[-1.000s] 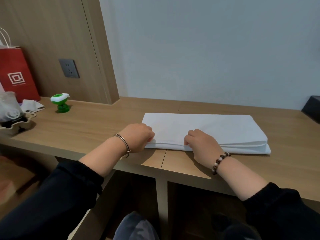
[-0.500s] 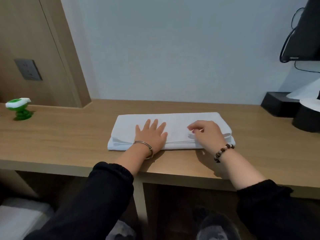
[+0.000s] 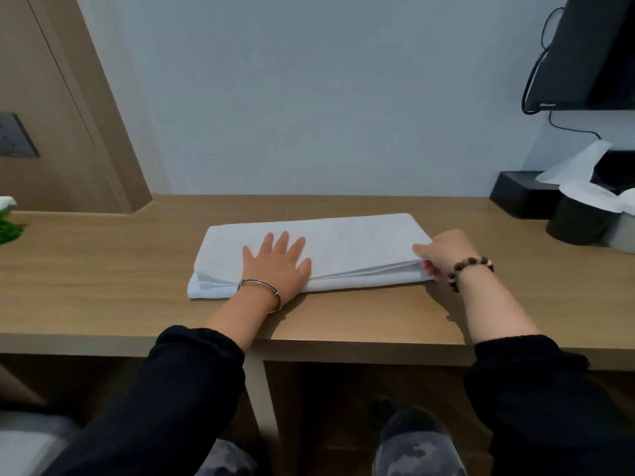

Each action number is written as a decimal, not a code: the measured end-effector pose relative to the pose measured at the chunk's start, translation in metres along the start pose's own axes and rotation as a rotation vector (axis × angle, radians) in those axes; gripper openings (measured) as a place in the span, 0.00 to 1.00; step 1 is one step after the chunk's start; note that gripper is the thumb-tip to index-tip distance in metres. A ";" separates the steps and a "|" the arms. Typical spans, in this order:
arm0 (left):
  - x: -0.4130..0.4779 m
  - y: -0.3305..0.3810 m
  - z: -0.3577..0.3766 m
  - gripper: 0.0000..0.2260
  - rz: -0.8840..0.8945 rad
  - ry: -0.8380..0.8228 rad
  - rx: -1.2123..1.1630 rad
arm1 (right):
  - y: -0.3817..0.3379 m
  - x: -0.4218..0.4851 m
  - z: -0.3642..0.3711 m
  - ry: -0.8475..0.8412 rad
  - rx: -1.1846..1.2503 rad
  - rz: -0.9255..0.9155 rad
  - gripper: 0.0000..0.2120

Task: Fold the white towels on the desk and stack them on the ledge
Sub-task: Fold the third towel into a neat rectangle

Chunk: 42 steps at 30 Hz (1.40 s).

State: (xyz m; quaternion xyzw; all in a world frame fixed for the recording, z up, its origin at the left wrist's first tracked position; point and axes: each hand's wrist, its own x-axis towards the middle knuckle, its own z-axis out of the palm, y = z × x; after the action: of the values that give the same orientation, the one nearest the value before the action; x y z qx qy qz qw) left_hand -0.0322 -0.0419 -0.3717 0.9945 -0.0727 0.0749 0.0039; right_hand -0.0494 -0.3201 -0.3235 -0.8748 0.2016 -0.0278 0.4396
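Note:
A white towel (image 3: 347,249), folded into a long flat strip, lies across the middle of the wooden desk (image 3: 103,290). My left hand (image 3: 275,262) lies flat on the towel's left half, fingers spread, palm pressing down. My right hand (image 3: 446,252) is at the towel's right end, with thumb on top and fingers curled under the near corner, pinching the layers there. The layers at that end gape slightly.
A black box (image 3: 522,194), a dark round container (image 3: 577,221) and white paper (image 3: 577,166) stand at the desk's back right, under a wall-mounted black screen (image 3: 591,53). A green and white object (image 3: 7,221) sits at the far left. Wood panelling with a socket (image 3: 13,135) rises on the left.
My left hand went from gripping the towel's left edge to lying flat on top. My right hand slid along the front edge to the right end. The camera swung right.

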 end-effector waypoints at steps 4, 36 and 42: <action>-0.004 -0.005 0.000 0.26 -0.020 0.031 -0.012 | 0.006 -0.003 0.003 0.020 -0.162 0.026 0.14; 0.053 -0.002 -0.015 0.23 -0.001 -0.161 -0.061 | -0.057 0.021 0.109 -0.182 -0.802 -0.589 0.25; 0.028 -0.040 -0.002 0.26 -0.144 -0.136 -0.068 | -0.022 0.029 0.079 -0.085 -0.802 -0.430 0.26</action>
State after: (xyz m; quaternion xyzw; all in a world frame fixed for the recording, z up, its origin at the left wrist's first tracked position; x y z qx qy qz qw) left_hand 0.0009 -0.0061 -0.3651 0.9993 -0.0037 0.0045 0.0379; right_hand 0.0023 -0.2598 -0.3582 -0.9983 -0.0079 -0.0024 0.0583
